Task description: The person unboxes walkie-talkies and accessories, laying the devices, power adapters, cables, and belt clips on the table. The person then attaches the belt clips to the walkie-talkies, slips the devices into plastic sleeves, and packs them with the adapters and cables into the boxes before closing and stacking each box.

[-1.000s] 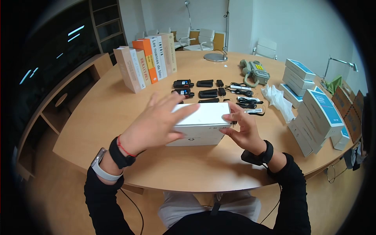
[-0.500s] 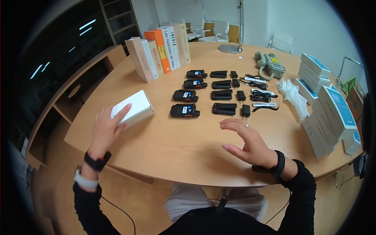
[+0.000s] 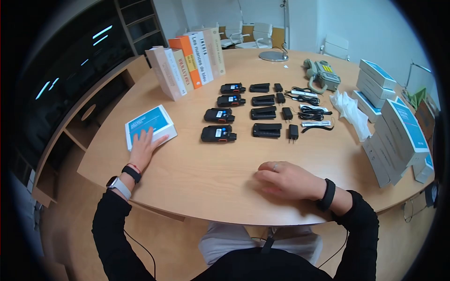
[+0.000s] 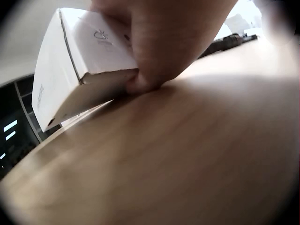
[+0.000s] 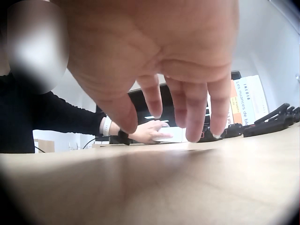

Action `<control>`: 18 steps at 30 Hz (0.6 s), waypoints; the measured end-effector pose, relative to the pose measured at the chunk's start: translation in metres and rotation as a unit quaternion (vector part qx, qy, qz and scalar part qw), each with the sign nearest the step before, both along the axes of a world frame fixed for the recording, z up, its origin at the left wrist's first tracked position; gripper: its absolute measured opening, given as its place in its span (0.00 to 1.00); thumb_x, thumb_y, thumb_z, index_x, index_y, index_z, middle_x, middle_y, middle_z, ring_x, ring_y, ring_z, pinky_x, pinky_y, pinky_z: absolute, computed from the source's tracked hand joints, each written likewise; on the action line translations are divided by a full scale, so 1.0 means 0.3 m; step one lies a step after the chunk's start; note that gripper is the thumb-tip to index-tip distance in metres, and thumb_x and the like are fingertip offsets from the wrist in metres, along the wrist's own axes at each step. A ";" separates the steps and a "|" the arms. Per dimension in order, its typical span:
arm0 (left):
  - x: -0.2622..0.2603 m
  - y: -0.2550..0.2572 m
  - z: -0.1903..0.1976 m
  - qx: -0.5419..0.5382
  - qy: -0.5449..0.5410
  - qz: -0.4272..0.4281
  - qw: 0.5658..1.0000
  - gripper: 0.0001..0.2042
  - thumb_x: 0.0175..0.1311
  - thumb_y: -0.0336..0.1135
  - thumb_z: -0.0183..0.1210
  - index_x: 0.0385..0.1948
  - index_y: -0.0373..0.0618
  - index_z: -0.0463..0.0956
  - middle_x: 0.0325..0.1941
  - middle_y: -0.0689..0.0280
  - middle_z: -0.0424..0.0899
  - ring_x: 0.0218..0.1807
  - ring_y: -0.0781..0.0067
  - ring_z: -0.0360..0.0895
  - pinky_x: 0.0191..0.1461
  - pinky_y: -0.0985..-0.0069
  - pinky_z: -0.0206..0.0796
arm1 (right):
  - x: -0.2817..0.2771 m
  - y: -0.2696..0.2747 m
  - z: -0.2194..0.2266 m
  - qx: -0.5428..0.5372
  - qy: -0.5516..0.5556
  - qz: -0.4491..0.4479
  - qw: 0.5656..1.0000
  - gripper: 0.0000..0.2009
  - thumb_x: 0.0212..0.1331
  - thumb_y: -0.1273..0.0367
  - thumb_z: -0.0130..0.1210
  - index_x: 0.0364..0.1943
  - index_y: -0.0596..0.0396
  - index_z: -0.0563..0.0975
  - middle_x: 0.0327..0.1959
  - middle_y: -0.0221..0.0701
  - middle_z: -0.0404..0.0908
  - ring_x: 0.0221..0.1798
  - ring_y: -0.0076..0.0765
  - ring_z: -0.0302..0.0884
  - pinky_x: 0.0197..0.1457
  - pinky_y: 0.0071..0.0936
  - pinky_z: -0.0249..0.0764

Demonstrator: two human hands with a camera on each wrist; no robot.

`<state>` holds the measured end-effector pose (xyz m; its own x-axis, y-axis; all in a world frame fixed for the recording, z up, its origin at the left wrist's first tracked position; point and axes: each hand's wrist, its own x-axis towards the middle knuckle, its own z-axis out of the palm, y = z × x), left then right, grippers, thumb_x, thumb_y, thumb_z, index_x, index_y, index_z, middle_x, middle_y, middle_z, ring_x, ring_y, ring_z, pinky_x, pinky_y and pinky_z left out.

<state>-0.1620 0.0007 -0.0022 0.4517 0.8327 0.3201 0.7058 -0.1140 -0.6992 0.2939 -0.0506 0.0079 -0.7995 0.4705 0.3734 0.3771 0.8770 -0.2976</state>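
Observation:
At the table's left side is a white box with a blue top face (image 3: 151, 123). My left hand (image 3: 144, 151) holds it, fingers spread over the blue face and thumb along the near right edge. The left wrist view has the white box (image 4: 98, 42) tilted, one edge off the wood, with my left hand (image 4: 164, 37) against its side. My right hand (image 3: 293, 180) hangs palm down over the front of the table, fingers loosely bent and nothing in them. Its fingers point down in the right wrist view, close above the tabletop (image 5: 154, 187).
Several black devices (image 3: 219, 134), black clips (image 3: 267, 130), chargers (image 3: 293, 132) and cables (image 3: 315, 112) lie in rows mid-table. Books (image 3: 164, 72) stand at the back left. A phone (image 3: 323, 75), crumpled white plastic (image 3: 350, 114) and stacked boxes (image 3: 398, 136) are on the right.
The box, first in front of me between both hands, moved left in my left hand, and its blue face has turned up. My right hand let go and has lowered toward the table's front.

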 end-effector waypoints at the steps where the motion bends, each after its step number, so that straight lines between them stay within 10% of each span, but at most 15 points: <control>1: -0.011 0.008 -0.002 -0.008 -0.035 -0.002 0.999 0.31 0.57 0.26 0.48 0.61 0.79 0.60 0.59 0.55 0.66 0.50 0.57 0.66 0.50 0.62 0.57 | -0.001 -0.001 -0.006 -0.014 -0.017 0.015 1.000 0.15 0.51 0.68 0.56 0.44 0.55 0.72 0.42 0.40 0.75 0.45 0.46 0.74 0.47 0.35 0.72; 18: -0.007 -0.022 0.011 -0.064 -0.159 0.006 0.985 0.28 0.53 0.41 0.61 0.60 0.64 0.65 0.60 0.54 0.62 0.58 0.51 0.61 0.60 0.55 0.55 | 0.097 0.105 0.003 -0.079 0.019 -0.064 0.995 0.15 0.53 0.67 0.58 0.44 0.56 0.74 0.42 0.39 0.77 0.43 0.44 0.76 0.46 0.34 0.73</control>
<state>-0.1642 -0.0059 0.0010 0.3356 0.8804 0.3350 0.8882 -0.1774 -0.4238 0.3229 -0.0190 0.0087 -0.7154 0.6228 0.3167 0.4686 0.7639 -0.4437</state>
